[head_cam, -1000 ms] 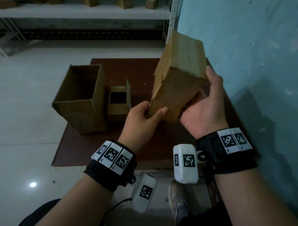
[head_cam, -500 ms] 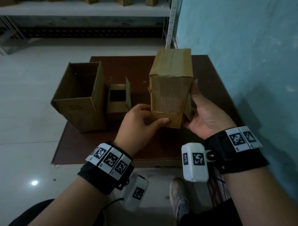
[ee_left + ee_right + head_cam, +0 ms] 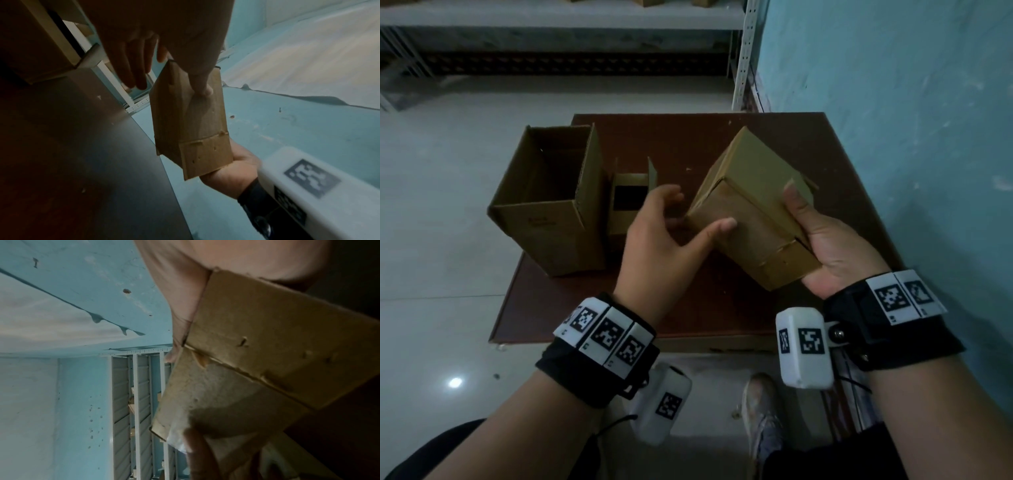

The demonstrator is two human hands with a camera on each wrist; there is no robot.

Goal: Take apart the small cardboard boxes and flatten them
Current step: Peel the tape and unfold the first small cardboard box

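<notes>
A small closed cardboard box [image 3: 750,205] is held tilted above the table, its near end low on the right. My right hand [image 3: 828,243] grips it from the right and below, with the thumb on its upper side. My left hand [image 3: 702,210] is at the box's left end. Its thumb presses on the near face [image 3: 185,123], and its fingers [image 3: 133,71] hang straight beside the box, curled round nothing. The right wrist view shows the box [image 3: 257,353] close up against the palm. Its flaps are closed.
A large open cardboard box [image 3: 558,212] stands at the left of the brown table [image 3: 722,308], with a small open box [image 3: 628,202] right beside it. A blue wall [image 3: 911,137] runs along the right. Metal shelves [image 3: 551,20] with more boxes stand behind.
The held box has swung from upright to tilted, top end away and to the left. My left hand has let go of the bottom flap and moved up to the near face.
</notes>
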